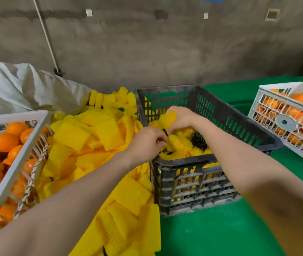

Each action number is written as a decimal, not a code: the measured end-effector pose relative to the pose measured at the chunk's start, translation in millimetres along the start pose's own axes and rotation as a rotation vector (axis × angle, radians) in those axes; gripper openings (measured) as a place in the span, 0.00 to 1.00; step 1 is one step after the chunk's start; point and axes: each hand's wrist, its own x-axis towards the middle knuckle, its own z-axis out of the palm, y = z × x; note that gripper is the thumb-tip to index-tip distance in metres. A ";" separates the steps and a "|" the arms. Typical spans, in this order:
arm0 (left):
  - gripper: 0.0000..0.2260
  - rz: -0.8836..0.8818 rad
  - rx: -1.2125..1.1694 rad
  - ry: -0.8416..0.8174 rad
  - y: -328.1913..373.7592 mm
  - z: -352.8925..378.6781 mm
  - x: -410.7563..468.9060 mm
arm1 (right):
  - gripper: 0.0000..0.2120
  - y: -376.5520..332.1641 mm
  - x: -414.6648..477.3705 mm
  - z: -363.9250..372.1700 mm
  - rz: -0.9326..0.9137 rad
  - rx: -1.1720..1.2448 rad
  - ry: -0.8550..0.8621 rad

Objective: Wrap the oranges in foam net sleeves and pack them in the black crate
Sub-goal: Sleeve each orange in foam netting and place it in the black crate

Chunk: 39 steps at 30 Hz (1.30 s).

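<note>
Grey concrete wall [147, 52] backs a bench [221, 235] covered in green cloth. Both forearms reach forward from the bottom corners of the view and meet over the near left corner of the black crate [193, 183].

The left hand [146, 140] is palm down with a straight wrist. Its fingers are curled under, and the fingertips pinch the near end of the yellow net on a wrapped orange [181, 143], which lies on top of the crate's load. The right hand [183, 117] is higher and just beyond it, wrist bent downward and thumb pointing down toward the left hand. Its fingers are curled round a yellow foam net sleeve [169, 118], whose end sticks out to the left of the knuckles. The 2 hands are almost touching. A small dark thing shows between them, too small to tell what it is.

More yellow-netted fruit fills the near part of the black crate, well below its rim. Just left of the crate, against its side, a loose pile of sleeves [91, 141] spreads along the bench to the bottom edge. Left of the pile, a white crate [17, 157] holds unwrapped oranges [4, 142]. Behind that crate slumps a white sack [26, 85]. Well apart on the right stands a second white crate [276, 108], with orange fruit visible through its slotted side.
</note>
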 end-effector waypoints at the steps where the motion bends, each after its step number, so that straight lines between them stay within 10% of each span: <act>1: 0.06 -0.011 0.011 -0.005 -1.0 3.2 -0.6 | 0.38 0.1 6.9 4.3 -0.033 -0.151 -0.135; 15: 0.05 -0.036 -0.092 0.032 -10.4 11.0 -4.2 | 0.32 9.9 42.8 73.3 0.060 -0.496 -0.661; 21: 0.10 0.060 -0.069 0.040 -17.8 3.6 -27.9 | 0.40 -5.2 37.8 67.8 -0.018 -0.506 -0.352; 28: 0.15 0.110 -0.001 -0.028 -26.5 -6.3 -45.3 | 0.13 -77.3 -15.0 32.3 -0.343 0.141 0.454; 39: 0.13 -0.096 0.125 0.083 -93.3 -88.5 -135.2 | 0.14 -165.6 -56.6 97.2 -0.469 -0.073 -0.029</act>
